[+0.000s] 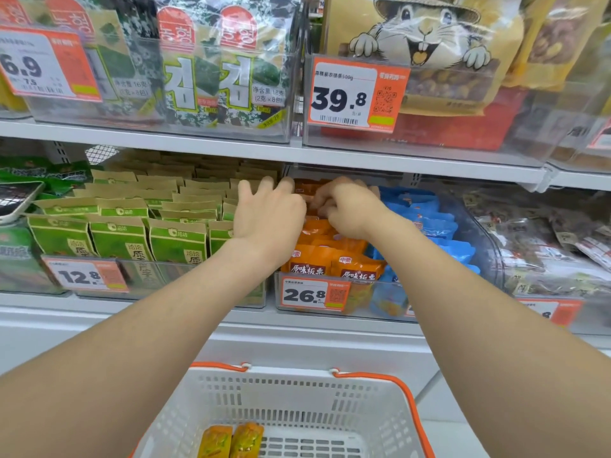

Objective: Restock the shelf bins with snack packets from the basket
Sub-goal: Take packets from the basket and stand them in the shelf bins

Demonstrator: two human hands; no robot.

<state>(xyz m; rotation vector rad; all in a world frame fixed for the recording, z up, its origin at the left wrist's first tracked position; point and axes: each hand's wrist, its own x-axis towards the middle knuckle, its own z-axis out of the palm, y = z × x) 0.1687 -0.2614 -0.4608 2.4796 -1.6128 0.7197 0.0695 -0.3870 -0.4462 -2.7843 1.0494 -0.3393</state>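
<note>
Both my hands reach into a clear shelf bin (pixel 330 312) full of orange snack packets (pixel 317 259). My left hand (pixel 269 216) lies over the packets at the bin's left side with its fingers spread and straight. My right hand (pixel 347 209) has its fingers curled down among the orange packets at the back of the bin and seems to pinch one. Below, a white basket (pixel 370 401) with orange handles holds two orange-yellow packets (pixel 231 441) at its bottom.
Green seed packets (pixel 119 233) fill the bin on the left, blue packets (pixel 429 223) sit just right of the orange ones, and dark packets (pixel 545 236) lie further right. The upper shelf edge (pixel 297 153) hangs close above my hands. A price tag (pixel 314 294) fronts the bin.
</note>
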